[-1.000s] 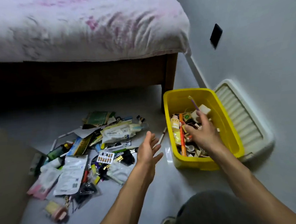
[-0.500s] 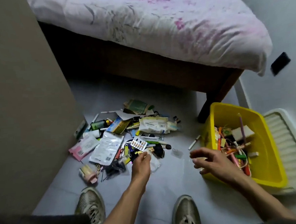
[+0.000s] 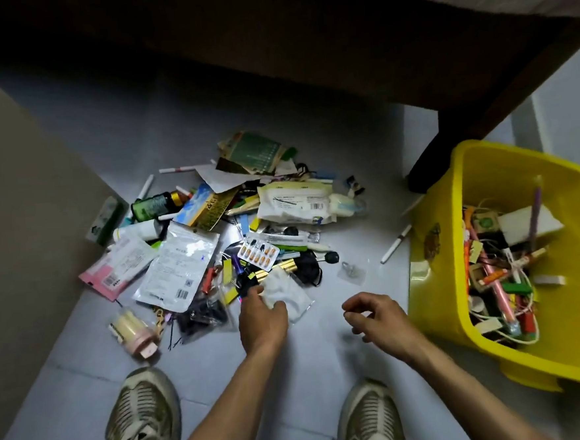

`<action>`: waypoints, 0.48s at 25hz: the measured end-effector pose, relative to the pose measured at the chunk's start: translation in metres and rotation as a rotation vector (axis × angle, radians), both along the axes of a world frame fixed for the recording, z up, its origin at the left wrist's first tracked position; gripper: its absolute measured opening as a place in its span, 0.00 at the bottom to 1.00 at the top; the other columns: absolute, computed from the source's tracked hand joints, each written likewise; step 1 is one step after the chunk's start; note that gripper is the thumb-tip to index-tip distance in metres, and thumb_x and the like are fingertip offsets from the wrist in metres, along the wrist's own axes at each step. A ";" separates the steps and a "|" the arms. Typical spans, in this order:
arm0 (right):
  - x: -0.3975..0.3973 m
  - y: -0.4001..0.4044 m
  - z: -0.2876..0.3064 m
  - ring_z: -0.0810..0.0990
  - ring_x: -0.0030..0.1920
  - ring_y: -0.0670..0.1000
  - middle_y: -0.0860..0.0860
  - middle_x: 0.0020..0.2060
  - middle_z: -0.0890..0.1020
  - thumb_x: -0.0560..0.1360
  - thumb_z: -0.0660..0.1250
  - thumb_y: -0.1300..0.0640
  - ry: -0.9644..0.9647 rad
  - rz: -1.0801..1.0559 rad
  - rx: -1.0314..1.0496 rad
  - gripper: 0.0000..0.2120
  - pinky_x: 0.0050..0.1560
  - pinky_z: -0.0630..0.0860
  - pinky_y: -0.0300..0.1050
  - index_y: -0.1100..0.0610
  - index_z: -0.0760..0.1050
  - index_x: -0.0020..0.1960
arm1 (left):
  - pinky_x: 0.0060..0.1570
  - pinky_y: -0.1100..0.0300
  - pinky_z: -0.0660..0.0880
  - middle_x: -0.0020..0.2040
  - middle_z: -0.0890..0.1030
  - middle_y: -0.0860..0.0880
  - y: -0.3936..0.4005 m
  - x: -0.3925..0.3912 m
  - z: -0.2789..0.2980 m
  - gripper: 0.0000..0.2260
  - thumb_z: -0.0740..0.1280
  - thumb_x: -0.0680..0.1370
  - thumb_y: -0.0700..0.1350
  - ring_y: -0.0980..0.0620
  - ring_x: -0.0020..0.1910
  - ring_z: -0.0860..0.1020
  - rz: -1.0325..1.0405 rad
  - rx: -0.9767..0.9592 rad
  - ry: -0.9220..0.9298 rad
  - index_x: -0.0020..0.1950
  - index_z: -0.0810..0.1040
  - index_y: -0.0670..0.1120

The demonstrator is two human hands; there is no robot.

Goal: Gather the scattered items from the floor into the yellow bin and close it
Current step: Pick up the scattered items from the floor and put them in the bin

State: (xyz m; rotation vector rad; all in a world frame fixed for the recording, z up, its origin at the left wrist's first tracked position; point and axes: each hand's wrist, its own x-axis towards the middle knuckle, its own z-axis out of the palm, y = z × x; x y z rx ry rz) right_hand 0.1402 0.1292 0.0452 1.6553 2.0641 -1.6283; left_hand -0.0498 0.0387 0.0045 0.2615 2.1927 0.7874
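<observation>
Since a moment ago the view has dropped closer to the floor, the left hand (image 3: pixel 262 319) has reached forward onto the near edge of the pile, and the right hand (image 3: pixel 377 315) has come further away from the bin toward the floor.

At far left a pink and cream plastic bottle (image 3: pixel 135 330) lies on its side on the grey tiled floor (image 3: pixel 309 122), apart from the main heap. Next to it the heap of scattered items (image 3: pixel 220 231) spreads out: flat white foil pouches, a dark green bottle with a gold cap (image 3: pixel 153 205), an orange pill blister sheet (image 3: pixel 258 254), pens and cards. The left hand lies on a small clear plastic bag with white contents (image 3: pixel 283 294), fingers bent down over it; whether it grips or only touches it I cannot tell. The right hand hovers over bare floor, fingers loosely curled, holding nothing visible. A white pen (image 3: pixel 395 248) lies alone between heap and bin. At right stands the open yellow plastic bin (image 3: pixel 438 298), its bottom already covered with pens, cords and small boxes.

I judge the task under halfway: most of the heap is left on the floor, and the bin is not closed.

Its lid is out of view. The bin's right side is cut off by the frame edge, the space under the brown wooden bed (image 3: pixel 269 42) is dark, and the small things within the heap are too tangled to name.
</observation>
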 end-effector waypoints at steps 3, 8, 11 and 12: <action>-0.002 0.005 -0.008 0.82 0.40 0.44 0.44 0.47 0.83 0.75 0.68 0.54 -0.057 0.048 0.013 0.04 0.43 0.78 0.41 0.45 0.79 0.48 | 0.55 0.48 0.75 0.66 0.73 0.45 0.002 0.001 -0.011 0.27 0.72 0.71 0.47 0.41 0.62 0.74 -0.016 -0.110 0.069 0.68 0.68 0.47; -0.042 0.024 -0.030 0.81 0.46 0.47 0.45 0.56 0.81 0.75 0.65 0.53 -0.161 0.150 0.232 0.13 0.51 0.77 0.46 0.46 0.75 0.59 | 0.44 0.56 0.76 0.51 0.81 0.47 0.019 -0.006 -0.035 0.15 0.75 0.71 0.50 0.45 0.50 0.79 -0.020 -0.089 0.103 0.52 0.76 0.47; -0.071 0.029 -0.055 0.79 0.56 0.53 0.49 0.61 0.78 0.74 0.67 0.54 -0.119 0.078 0.343 0.22 0.53 0.74 0.46 0.49 0.69 0.67 | 0.31 0.67 0.71 0.35 0.80 0.53 0.010 -0.013 -0.043 0.07 0.73 0.71 0.43 0.52 0.36 0.77 0.106 0.118 -0.032 0.39 0.76 0.48; -0.080 0.030 -0.064 0.78 0.57 0.55 0.50 0.60 0.78 0.73 0.68 0.54 -0.104 0.019 0.318 0.24 0.53 0.74 0.46 0.49 0.68 0.68 | 0.31 0.67 0.71 0.34 0.80 0.54 0.003 -0.017 -0.042 0.06 0.73 0.71 0.42 0.53 0.34 0.76 0.149 0.161 -0.076 0.38 0.76 0.48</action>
